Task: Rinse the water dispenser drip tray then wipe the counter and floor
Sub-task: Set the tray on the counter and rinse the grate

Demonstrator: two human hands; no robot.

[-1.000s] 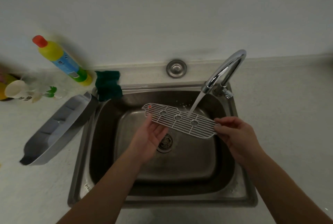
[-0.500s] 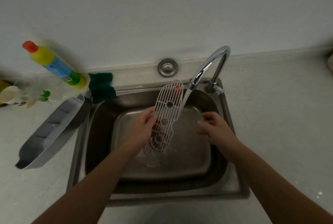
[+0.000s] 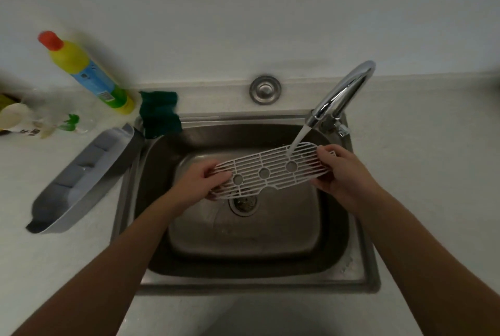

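The white slotted plastic drip-tray grate with three round holes (image 3: 274, 162) now lies crosswise over the middle of the stainless steel sink (image 3: 364, 241), its right end a little higher in the frame than its left. Half a second ago it stood lengthwise, pointing up the frame, gripped by the left hand alone while the right hand hung free beside it. Now the left hand (image 3: 198, 183) grips the left end with its fingers curled round the edge, and the right hand (image 3: 345, 170) has closed on the right end, fingers wrapped over it. The water stream (image 3: 299, 138) from the curved chrome faucet (image 3: 343, 89) lands on the grate's right part, near the right hand. The long grey plastic drip tray base (image 3: 81, 181) sits at the left of the frame on the pale desk (image 3: 433, 173), its upper end against the sink rim, as before. A yellow bottle with a red cap (image 3: 89, 76) and a dark green cloth (image 3: 159, 114) remain in the upper left.
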